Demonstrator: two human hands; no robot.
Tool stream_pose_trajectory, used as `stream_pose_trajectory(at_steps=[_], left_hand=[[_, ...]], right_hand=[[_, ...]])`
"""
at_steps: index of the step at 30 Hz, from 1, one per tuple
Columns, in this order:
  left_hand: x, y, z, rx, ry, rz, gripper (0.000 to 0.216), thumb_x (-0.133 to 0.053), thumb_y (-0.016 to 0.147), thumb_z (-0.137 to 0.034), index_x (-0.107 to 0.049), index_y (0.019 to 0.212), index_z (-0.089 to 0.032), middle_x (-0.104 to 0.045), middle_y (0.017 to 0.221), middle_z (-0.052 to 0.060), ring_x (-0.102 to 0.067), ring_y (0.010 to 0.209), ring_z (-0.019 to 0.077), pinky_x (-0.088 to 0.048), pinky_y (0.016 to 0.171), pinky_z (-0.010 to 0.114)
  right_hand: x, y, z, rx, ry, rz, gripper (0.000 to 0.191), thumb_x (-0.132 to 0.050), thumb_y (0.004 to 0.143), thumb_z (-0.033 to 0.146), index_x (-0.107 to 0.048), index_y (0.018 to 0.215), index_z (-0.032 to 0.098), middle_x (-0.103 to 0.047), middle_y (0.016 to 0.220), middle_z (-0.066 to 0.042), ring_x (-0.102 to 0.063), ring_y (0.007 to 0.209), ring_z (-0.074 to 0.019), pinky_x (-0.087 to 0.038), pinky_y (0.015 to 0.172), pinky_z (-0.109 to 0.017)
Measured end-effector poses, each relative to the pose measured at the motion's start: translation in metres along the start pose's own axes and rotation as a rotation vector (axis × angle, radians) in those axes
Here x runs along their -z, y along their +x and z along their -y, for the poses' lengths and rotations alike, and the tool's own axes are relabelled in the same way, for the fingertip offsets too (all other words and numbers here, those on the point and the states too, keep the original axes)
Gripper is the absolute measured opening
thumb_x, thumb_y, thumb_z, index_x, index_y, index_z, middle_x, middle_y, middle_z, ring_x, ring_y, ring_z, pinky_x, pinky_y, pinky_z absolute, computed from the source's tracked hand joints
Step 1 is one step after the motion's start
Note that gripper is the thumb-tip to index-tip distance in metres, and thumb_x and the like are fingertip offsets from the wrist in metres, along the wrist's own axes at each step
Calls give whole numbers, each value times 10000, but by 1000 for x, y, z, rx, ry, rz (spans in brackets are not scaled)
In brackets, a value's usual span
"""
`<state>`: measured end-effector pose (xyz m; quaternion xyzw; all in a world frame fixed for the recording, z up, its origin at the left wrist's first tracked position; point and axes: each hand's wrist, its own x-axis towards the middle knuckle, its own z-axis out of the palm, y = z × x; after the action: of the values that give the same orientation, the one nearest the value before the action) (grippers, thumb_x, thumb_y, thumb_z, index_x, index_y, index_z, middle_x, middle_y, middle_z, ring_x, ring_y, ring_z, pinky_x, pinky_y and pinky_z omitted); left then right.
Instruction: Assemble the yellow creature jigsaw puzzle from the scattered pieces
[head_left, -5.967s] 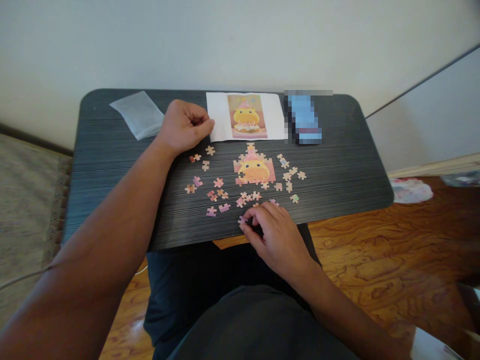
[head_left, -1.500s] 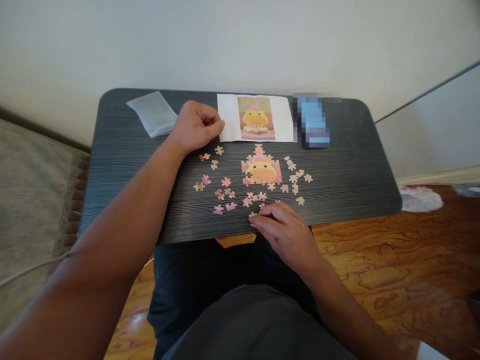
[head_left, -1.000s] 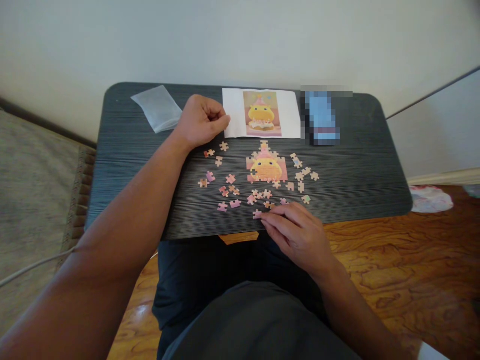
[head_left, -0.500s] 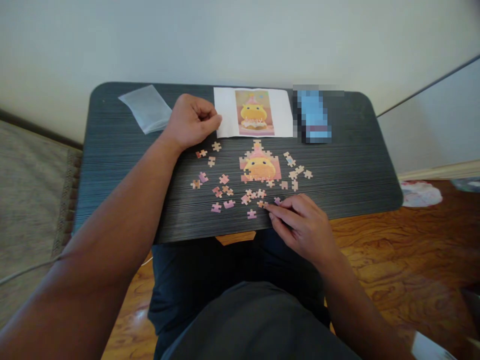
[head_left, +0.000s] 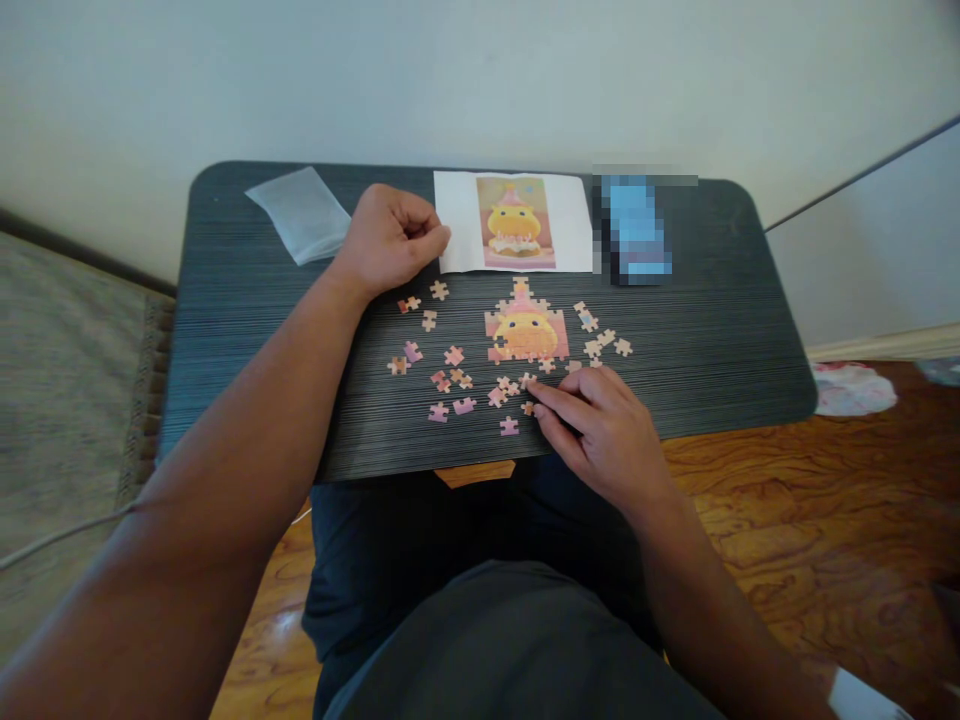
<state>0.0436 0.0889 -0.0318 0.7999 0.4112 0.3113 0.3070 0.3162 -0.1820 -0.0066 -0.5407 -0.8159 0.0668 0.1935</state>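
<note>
A partly joined puzzle (head_left: 525, 331) showing a yellow figure lies mid-table, with several loose pieces (head_left: 448, 368) scattered around it. My right hand (head_left: 600, 425) lies flat on the table just below it. Its fingers are stretched out and the fingertips touch small loose pieces (head_left: 528, 384). One pink piece (head_left: 509, 427) lies alone by the table's front edge, left of that hand. My left hand (head_left: 390, 240) rests as a loose fist at the left edge of the printed reference picture (head_left: 514, 222), and nothing shows in it.
The dark striped table (head_left: 712, 330) stands against a pale wall. A clear plastic bag (head_left: 300, 212) lies at the back left and a blurred blue object (head_left: 634, 230) at the back right. Wooden floor lies to the right, carpet to the left, and my lap is under the front edge.
My right hand left the pink piece by the front edge and slid up and right to the loose pieces just below the joined part. My left hand stayed put.
</note>
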Motion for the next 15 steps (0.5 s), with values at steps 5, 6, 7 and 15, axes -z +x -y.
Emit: stream_pose_trajectory(at_steps=[5,6,7,15], left_hand=[[0,-1,-5,13,2,3,344,-730,887,-354,-570,601,-248,-425,529,-37,-325,602,136,-231,558,360],[0,-1,-6,15,3,6,347,-720,884,-357,-560,594,-249,-421,528,-34,-329,602,138,-231,560,362],[0,-1,-7,14,2,5,351,-710,882,-358,-551,589,-251,-416,529,-31,-333,599,140,-230,563,364],[-1,-1,-9,10,33,-5,353,-713,893,-283,-536,590,-248,-392,537,-28,-312,606,137,-229,601,362]], right_hand=[[1,-4,-1,8,25,-46,302,-680,1070,252,-817,1330,185,-725,1059,-112,-645,975,-275,-568,859,-451],[2,-3,0,16,30,-52,306,-683,1066,246,-814,1333,176,-724,1066,-115,-647,978,-274,-568,866,-452],[2,-2,2,23,33,-56,310,-683,1065,238,-811,1337,166,-722,1067,-118,-647,981,-274,-568,875,-451],[-3,11,12,66,-15,15,383,-606,1071,186,-787,1408,177,-674,1011,-111,-607,958,-281,-543,837,-451]])
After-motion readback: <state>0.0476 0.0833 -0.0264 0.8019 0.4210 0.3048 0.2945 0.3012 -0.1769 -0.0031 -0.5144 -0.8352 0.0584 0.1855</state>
